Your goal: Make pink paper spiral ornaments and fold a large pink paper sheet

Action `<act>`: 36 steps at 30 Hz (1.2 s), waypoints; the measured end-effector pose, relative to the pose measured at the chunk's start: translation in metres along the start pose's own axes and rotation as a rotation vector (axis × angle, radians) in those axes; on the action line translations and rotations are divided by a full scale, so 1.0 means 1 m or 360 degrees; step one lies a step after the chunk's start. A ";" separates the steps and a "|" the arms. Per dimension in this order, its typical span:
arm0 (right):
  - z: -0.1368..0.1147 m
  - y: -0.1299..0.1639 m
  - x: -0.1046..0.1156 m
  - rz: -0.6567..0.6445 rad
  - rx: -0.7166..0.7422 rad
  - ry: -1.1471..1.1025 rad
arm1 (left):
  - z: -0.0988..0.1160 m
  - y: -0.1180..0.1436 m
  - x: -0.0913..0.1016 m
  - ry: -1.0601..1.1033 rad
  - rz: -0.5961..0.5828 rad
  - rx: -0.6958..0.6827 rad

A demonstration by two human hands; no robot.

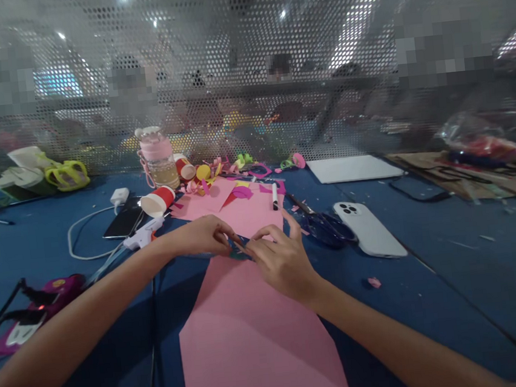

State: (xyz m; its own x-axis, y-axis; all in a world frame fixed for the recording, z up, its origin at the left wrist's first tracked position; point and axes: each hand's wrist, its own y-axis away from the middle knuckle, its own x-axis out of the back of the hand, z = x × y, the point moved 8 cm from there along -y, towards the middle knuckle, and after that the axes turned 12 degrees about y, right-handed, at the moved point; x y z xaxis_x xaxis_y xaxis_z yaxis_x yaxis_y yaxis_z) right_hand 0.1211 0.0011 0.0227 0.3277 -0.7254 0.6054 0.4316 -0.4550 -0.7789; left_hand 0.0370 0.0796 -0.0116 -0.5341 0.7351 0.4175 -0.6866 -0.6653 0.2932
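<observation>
The left hand (205,235) and right hand (285,265) are curling fingers together, grasp too unclear to tell, at the far end of pink paper (257,333) crossing the worktop's (475,270) near edge.

We hold our left hand (205,234) and right hand (286,262) close together at the far end of a pink sheet (258,339), near scissors (329,229).

White phone (373,231) on blue table (434,316)
</observation>
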 end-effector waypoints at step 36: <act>0.012 0.016 -0.021 -0.0134 -0.0258 -0.0344 | -0.019 -0.003 -0.005 0.0294 -0.0448 0.0086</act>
State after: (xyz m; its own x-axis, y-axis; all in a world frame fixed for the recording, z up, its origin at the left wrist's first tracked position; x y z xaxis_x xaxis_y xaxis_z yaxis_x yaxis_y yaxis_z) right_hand 0.1315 0.0151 -0.0004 0.4757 -0.5623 0.6765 0.3304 -0.5985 -0.7298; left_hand 0.0325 0.0806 -0.0309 -0.4108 0.8989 0.1522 -0.7955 -0.4350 0.4219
